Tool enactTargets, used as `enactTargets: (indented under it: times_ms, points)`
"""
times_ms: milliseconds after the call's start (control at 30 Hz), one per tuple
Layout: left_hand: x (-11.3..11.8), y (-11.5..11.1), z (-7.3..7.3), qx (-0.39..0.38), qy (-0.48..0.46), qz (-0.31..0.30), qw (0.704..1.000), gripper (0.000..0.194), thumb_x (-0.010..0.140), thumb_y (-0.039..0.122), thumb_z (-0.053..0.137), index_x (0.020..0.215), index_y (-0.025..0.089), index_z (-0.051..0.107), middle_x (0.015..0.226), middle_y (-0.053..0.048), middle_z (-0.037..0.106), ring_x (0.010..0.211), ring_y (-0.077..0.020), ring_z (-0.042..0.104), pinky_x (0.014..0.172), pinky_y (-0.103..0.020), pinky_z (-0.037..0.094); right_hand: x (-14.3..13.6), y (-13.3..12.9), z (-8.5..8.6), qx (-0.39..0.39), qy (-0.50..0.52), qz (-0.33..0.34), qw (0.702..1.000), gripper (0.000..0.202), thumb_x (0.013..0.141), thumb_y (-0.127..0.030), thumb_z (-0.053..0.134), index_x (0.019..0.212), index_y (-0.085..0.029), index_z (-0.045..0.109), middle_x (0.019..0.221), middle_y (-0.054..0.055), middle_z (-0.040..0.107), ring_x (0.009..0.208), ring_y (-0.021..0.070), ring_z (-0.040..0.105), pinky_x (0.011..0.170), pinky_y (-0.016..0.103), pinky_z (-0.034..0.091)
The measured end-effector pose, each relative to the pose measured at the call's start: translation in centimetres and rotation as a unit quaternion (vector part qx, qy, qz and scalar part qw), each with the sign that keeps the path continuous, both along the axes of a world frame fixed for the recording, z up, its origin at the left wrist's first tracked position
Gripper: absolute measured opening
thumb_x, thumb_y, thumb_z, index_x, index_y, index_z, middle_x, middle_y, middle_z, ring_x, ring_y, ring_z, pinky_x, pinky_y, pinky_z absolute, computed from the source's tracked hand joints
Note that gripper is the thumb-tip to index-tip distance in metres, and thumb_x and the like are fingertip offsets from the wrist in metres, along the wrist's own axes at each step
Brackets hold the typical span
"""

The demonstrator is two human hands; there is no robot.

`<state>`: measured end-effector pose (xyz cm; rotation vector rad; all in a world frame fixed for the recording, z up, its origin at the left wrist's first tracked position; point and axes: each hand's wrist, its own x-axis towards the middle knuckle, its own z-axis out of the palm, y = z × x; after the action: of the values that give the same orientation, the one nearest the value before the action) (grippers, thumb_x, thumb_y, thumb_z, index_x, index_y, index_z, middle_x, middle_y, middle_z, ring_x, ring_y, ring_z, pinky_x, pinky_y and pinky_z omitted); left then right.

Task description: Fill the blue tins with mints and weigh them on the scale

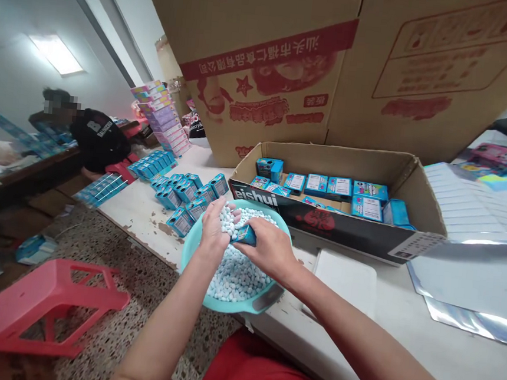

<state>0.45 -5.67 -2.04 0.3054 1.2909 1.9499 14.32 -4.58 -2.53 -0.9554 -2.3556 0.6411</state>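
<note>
A turquoise basin (191, 249) full of small pale candies (240, 271) sits at the table's front edge. Above it, my left hand (214, 228) is cupped around a heap of the candies. My right hand (272, 248) grips a small blue box (246, 235) and holds it tilted against the candies in my left palm. The box's opening is hidden from me. Just left of the basin stand several similar blue boxes (182, 222). Behind the basin is a long open carton (322, 219) with more blue boxes (367, 208) inside.
A large cardboard box (352, 122) rises behind the carton. A white slab (345, 279) and silvery sheets (471, 280) lie to the right. Stacked pink and purple boxes (166, 117) stand at the far left. A red stool (52, 302) is on the floor; another person (100, 141) sits beyond.
</note>
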Motion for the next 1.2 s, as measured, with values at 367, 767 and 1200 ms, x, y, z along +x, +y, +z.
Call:
enactTargets:
  times_ms: [367,767,1200]
  points:
    - [0.6,0.5,0.4,0.010,0.033,-0.011,0.999,0.038,0.066,0.042,0.075,0.061,0.016,0.049,0.055,0.003,0.054,0.045,-0.0091,0.054,0.047,-0.022,0.043,0.3,0.5,-0.9,-0.015,0.036,-0.017,0.999,0.032,0.076,-0.045,0.073,0.090,-0.021,0.058,0.095,0.005,0.069,0.086,0.0237,0.063,0.065,0.029,0.036]
    - [1.0,0.2,0.6,0.018,0.051,-0.057,0.997,0.033,0.065,0.043,0.074,0.071,0.016,0.056,0.054,0.003,0.055,0.047,-0.0105,0.055,0.050,-0.023,0.045,0.6,0.8,-0.7,-0.050,0.037,-0.020,0.998,0.032,0.074,-0.044,0.075,0.090,-0.021,0.060,0.093,0.005,0.070,0.086,0.0244,0.064,0.066,0.029,0.037]
    - [1.3,-0.1,1.5,0.034,0.089,-0.059,0.994,0.030,0.071,0.043,0.070,0.072,0.015,0.059,0.060,0.001,0.057,0.051,-0.0086,0.053,0.050,-0.020,0.044,0.4,0.5,-0.8,-0.087,0.124,-0.006,0.988,0.031,0.072,-0.038,0.078,0.093,-0.023,0.061,0.091,0.002,0.068,0.083,0.0215,0.062,0.070,0.029,0.041]
